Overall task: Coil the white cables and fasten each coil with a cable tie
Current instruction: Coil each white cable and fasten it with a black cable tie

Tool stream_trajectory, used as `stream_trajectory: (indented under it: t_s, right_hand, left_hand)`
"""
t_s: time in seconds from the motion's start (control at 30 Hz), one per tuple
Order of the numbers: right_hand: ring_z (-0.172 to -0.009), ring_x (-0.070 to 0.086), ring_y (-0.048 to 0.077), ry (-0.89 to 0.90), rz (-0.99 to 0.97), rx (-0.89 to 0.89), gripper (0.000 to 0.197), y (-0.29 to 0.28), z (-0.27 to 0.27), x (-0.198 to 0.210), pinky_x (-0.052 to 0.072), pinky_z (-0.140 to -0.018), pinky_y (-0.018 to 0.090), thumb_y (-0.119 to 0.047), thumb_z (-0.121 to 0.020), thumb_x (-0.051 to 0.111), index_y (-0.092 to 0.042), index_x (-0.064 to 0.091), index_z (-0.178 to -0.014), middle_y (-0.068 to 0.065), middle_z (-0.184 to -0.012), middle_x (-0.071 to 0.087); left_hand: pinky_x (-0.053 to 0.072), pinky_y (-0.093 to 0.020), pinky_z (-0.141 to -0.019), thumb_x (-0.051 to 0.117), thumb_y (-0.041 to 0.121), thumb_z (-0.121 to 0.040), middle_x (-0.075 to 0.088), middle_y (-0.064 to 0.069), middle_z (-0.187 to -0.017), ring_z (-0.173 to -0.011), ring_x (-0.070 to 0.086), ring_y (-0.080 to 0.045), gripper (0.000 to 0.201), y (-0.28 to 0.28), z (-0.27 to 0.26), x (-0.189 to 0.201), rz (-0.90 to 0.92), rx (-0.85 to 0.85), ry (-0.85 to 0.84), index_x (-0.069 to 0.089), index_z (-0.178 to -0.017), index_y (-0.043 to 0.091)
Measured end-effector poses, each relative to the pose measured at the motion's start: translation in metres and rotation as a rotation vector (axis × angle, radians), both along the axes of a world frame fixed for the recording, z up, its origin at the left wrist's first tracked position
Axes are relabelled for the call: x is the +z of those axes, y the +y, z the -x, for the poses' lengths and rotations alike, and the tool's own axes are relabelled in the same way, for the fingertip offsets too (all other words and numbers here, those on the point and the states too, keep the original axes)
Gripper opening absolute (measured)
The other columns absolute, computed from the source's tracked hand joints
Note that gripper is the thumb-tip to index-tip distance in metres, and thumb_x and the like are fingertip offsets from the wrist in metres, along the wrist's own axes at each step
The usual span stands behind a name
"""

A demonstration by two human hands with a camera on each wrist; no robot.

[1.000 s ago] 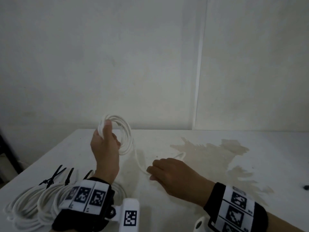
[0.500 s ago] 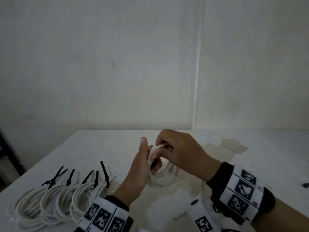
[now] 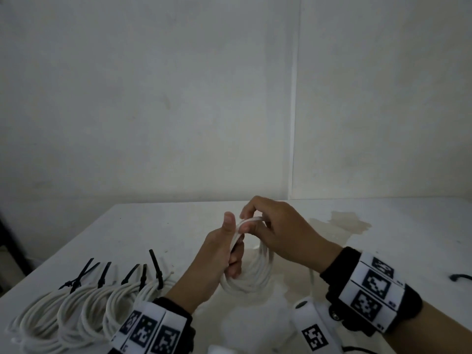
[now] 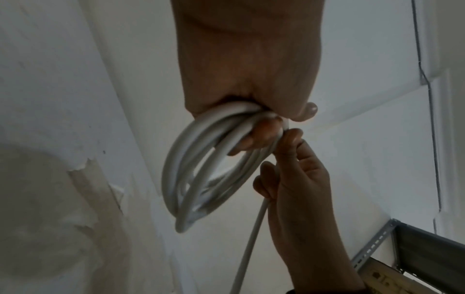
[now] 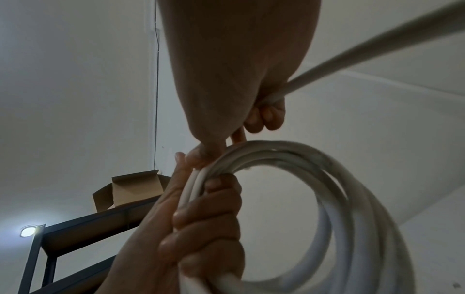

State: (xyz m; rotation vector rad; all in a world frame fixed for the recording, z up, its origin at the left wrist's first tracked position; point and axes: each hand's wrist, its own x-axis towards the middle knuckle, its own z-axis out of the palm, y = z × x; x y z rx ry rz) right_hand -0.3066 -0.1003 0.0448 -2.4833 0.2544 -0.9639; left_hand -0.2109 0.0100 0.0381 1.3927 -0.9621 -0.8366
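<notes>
Head view shows the left hand (image 3: 217, 256) holding a white cable coil (image 3: 251, 279) just above the white table (image 3: 153, 226). Its fingers are curled round one side of the coil and the thumb sticks up. The right hand (image 3: 278, 231) is at the top of the coil, right next to the left thumb, and its thumb and fingers pinch one strand there. Left wrist view shows the loose end of the cable (image 4: 249, 246) running down from the right hand, so the winding does not look done yet. The cable looks light and bendy, but a bit springy too. The loops spread apart at the bottom where no hand holds them, so I think they would pop open if the left hand let go. It also looks smooth, so it may slide through loose fingers. The best place to hold it is where all the loops come together, in the left hand, and that hold should be snug. A tie should go round that same bunched spot. On the left of the table lie the finished coils (image 3: 76, 310) in a row, each with a black cable tie (image 3: 156, 268) sticking up. I cannot see a spare tie near the hands. A small dark thing (image 3: 459, 277) lies far right, too small to tell.
</notes>
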Motion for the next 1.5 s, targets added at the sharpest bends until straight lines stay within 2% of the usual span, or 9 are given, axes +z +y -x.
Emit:
stream_trajectory:
  t_s: [0.17,0.4,0.53,0.73,0.9,1.0,1.13,1.33,1.5]
  right_hand:
    - [-0.064,0.053,0.009,0.209,-0.148,0.089,0.022,0.003,0.005,0.007,0.041,-0.062,0.027,-0.042,-0.089,0.051,-0.03,0.04,-0.074,-0.013,-0.07,0.06]
    - [-0.056,0.052,0.015,0.188,-0.45,0.188,0.037,-0.001,0.008,0.004,0.04,-0.057,0.024,-0.055,-0.08,0.038,-0.021,0.052,-0.086,-0.003,-0.061,0.063]
    - [-0.05,0.048,0.007,0.114,-0.336,0.07,0.034,0.0,0.006,-0.002,0.04,-0.057,0.024,-0.044,-0.091,0.037,-0.024,0.053,-0.07,-0.007,-0.052,0.055]
    - [-0.05,0.05,0.005,0.046,-0.151,-0.11,0.029,0.004,0.006,-0.009,0.036,-0.054,0.013,-0.04,-0.095,0.037,-0.029,0.049,-0.071,-0.007,-0.052,0.055]
    - [-0.069,0.055,0.002,-0.011,-0.247,0.036,0.019,-0.007,0.017,-0.008,0.04,-0.066,0.013,-0.021,-0.096,0.045,-0.024,0.062,-0.092,-0.011,-0.076,0.062]
    - [-0.065,0.049,0.003,0.031,-0.228,-0.015,0.024,-0.019,0.025,-0.013,0.038,-0.064,0.011,-0.014,-0.097,0.042,-0.021,0.061,-0.111,-0.008,-0.069,0.055]
    - [-0.055,0.047,0.001,-0.083,-0.31,-0.052,0.027,-0.015,0.021,-0.015,0.038,-0.058,0.01,-0.015,-0.096,0.045,-0.039,0.057,-0.1,-0.011,-0.071,0.056]
    - [-0.055,0.049,-0.006,-0.095,-0.553,0.118,0.031,0.016,0.009,-0.007,0.035,-0.056,0.008,-0.047,-0.085,0.038,-0.025,0.058,-0.09,-0.016,-0.068,0.062]
    - [-0.043,0.044,-0.002,-0.206,-0.577,0.065,0.015,0.013,0.001,-0.007,0.032,-0.047,0.008,-0.022,-0.093,0.048,-0.012,0.056,-0.085,-0.013,-0.046,0.054]
  left_hand:
    - [0.019,-0.016,-0.035,0.04,0.055,-0.078,0.025,0.005,-0.039,-0.032,0.018,-0.008,0.048,0.004,-0.002,0.005,-0.062,-0.003,0.005,0.04,-0.059,0.012]
    - [0.018,-0.013,-0.034,0.042,0.058,-0.072,0.023,0.005,-0.035,-0.028,0.017,-0.007,0.05,0.006,-0.011,0.004,0.019,0.072,0.219,0.042,-0.052,0.013]
    - [0.022,-0.017,-0.035,0.044,0.054,-0.075,0.024,0.006,-0.038,-0.03,0.02,-0.007,0.048,0.004,-0.008,0.005,0.047,0.046,0.186,0.046,-0.06,0.009]
    - [0.027,-0.019,-0.036,0.041,0.039,-0.094,0.029,0.007,-0.042,-0.035,0.024,-0.008,0.043,-0.002,-0.006,0.006,0.015,0.155,-0.003,0.046,-0.065,0.008]
    - [0.02,-0.016,-0.035,0.043,0.032,-0.094,0.023,0.005,-0.043,-0.034,0.018,-0.009,0.04,0.002,-0.011,0.005,0.068,0.191,0.137,0.041,-0.061,0.01]
    - [0.021,-0.015,-0.033,0.04,0.031,-0.095,0.023,0.006,-0.042,-0.031,0.018,-0.007,0.04,0.004,-0.018,0.006,0.119,0.209,0.211,0.04,-0.06,0.011]
    - [0.02,-0.016,-0.033,0.04,0.031,-0.094,0.022,0.007,-0.041,-0.033,0.017,-0.007,0.039,0.002,-0.015,0.006,0.145,0.22,0.258,0.039,-0.06,0.012]
    - [0.019,-0.016,-0.033,0.038,0.031,-0.094,0.022,0.007,-0.04,-0.031,0.018,-0.006,0.04,-0.002,-0.008,0.008,0.296,0.285,0.367,0.038,-0.059,0.012]
    - [0.026,-0.018,-0.035,0.034,0.033,-0.095,0.024,0.006,-0.04,-0.031,0.022,-0.006,0.041,-0.005,-0.002,0.002,0.346,0.233,0.419,0.036,-0.059,0.013]
